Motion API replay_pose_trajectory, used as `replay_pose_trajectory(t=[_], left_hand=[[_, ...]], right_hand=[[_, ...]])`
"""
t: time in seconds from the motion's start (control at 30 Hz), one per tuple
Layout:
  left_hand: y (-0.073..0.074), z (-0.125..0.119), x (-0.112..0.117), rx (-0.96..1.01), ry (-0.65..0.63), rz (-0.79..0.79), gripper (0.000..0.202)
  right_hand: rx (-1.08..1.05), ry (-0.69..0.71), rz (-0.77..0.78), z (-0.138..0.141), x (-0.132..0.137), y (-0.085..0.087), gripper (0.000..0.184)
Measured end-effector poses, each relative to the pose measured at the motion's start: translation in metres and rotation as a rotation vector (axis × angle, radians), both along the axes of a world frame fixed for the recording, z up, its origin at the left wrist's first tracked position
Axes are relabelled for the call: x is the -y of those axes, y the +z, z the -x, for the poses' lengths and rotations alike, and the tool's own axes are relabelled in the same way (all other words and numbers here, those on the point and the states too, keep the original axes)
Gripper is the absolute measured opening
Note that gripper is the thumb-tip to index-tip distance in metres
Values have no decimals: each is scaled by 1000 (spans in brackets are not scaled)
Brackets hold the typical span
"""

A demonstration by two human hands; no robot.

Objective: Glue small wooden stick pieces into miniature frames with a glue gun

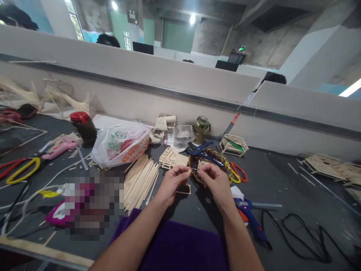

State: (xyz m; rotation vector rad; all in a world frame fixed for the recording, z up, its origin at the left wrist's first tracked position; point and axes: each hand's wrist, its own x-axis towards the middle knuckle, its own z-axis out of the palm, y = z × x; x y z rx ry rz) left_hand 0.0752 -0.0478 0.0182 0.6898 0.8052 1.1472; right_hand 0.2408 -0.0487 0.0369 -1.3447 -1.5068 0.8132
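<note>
My left hand [172,183] is closed in a pinch, thumb against fingertips. Close beside it, my right hand [216,183] pinches too, the fingertips of both nearly meeting. Something tiny and pale seems to sit at the left fingertips, too small to name. Under the hands lies a small rectangular stick frame [184,189]. Just beyond them is a round basket [231,174] with a yellow rim, and blue-handled pliers [201,150] rest across it. A flat stick structure [173,158] lies behind the left hand. To its left spreads a pile of thin wooden sticks [141,180].
A blue glue gun [254,220] with a black cord lies right. Red-handled scissors [239,172] are beside the basket. Behind stand a plastic bag [121,145], a red-lidded bottle [83,128] and a green jar [202,130]. A pink glue gun [60,148] lies left. A partition [169,81] closes the back.
</note>
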Motion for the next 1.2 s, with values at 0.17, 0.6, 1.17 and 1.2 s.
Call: replay_pose_trajectory(t=[0.17,0.6,1.17,1.2], left_hand=[[-1,-1,0,5,-15,-10,28],[1,-1,3,-1,-15,-38,29],[7,-2,5,-24,13,-70,25],[7,-2,5,-35,15,-80,24]], right_hand=[[-330,-63,57,13,13,-3,21],[-396,-125,55,23,15,-18,19],[-353,-193,-9,33,16,-19,21],[-334,-190,-19,33,17,-18,20]])
